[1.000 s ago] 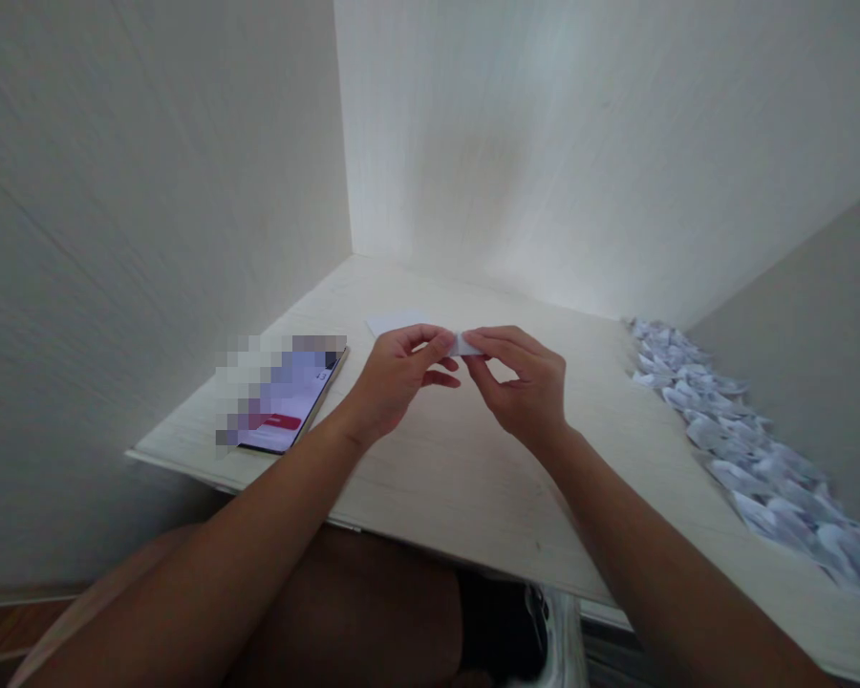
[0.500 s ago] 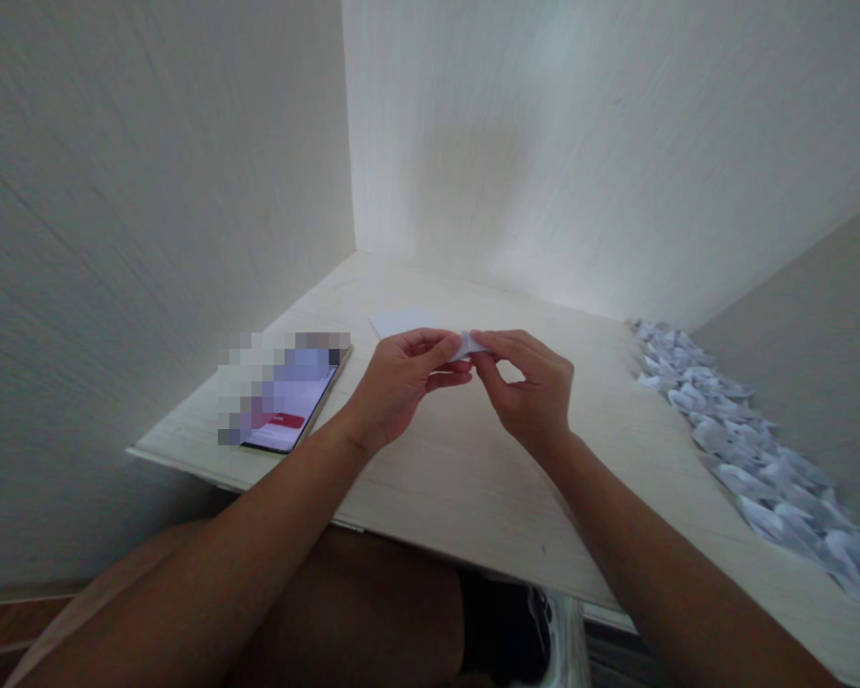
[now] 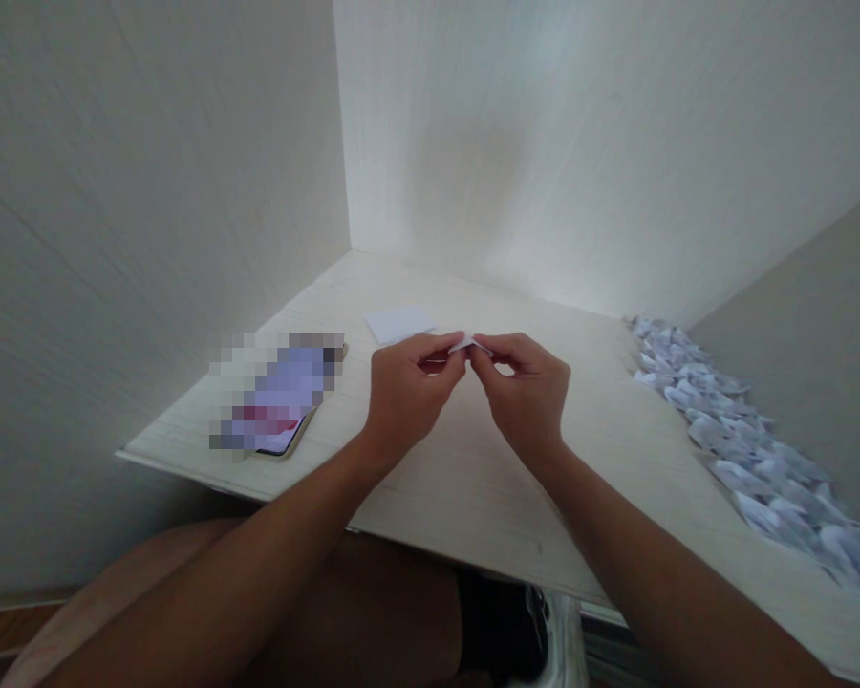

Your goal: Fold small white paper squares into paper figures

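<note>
Phone [image 3: 281, 390] lies on the table [image 3: 430, 478] at the left; the left hand [image 3: 405, 392], its fingers angled inward, pinches one side of a small folded paper [image 3: 471, 344]. That paper sits directly between the fingertips, its long axis seemingly running sideways, neither hand nearer; the right hand [image 3: 534, 394], mirroring the pose, pinches the other side.

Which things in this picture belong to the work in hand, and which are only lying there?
In the work:
small white paper, pinched by left hand and right hand
probably flat white paper, white pieces

Apparently only lying there:
phone
</note>
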Demonstrator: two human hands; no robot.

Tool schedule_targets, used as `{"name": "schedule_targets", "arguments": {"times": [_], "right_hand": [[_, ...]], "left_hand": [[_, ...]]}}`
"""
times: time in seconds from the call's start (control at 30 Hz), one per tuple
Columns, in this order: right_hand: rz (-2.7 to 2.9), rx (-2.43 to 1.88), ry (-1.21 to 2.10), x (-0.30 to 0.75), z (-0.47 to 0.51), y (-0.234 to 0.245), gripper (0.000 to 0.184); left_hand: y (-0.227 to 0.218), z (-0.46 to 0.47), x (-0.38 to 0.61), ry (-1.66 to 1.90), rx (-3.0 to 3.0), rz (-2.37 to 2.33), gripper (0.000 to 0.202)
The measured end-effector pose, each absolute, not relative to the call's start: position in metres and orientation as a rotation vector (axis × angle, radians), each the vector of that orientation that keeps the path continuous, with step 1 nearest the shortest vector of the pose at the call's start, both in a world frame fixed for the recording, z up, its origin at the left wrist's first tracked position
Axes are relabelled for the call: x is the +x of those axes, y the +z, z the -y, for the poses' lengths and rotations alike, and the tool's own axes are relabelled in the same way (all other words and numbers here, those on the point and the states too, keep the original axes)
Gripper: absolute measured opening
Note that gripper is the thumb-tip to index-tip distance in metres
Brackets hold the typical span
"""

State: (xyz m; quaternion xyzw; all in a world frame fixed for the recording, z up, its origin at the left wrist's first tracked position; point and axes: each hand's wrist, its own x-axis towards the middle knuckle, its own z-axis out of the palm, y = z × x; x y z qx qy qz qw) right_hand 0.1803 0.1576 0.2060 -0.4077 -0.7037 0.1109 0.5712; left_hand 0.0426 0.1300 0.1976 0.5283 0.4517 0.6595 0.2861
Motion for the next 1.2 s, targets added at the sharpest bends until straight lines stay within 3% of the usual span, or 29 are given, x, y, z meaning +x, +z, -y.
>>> {"name": "schedule_targets", "arguments": {"times": [0.47,0.63,0.77,0.87,1.03,1.2], "right_hand": [[1.453,-0.985,0.205,0.175,-0.146,0.213,0.008],[1.366,-0.989,0.372,0.173,-0.149,0.213,0.007],[1.239,-0.935,0.725,0.176,-0.162,0.209,0.013],[1.216,-0.871,0.923,0.178,-0.171,0.206,0.020],[1.304,-0.864,0.947,0.179,-0.171,0.206,0.022],[1.430,-0.808,0.947,0.181,-0.171,0.204,0.017]], "left_hand": [[0.200,-0.117,0.064,1.931,1.648,-1.298,0.025],[0.197,-0.119,0.065,1.933,1.651,-1.217,0.030],[0.195,-0.124,0.062,1.878,1.496,-1.079,0.022],[0.196,-0.132,0.054,1.738,1.230,-0.959,0.029],[0.201,-0.137,0.039,1.601,1.019,-0.847,0.055],[0.205,-0.132,0.040,1.661,1.065,-0.900,0.051]]}}
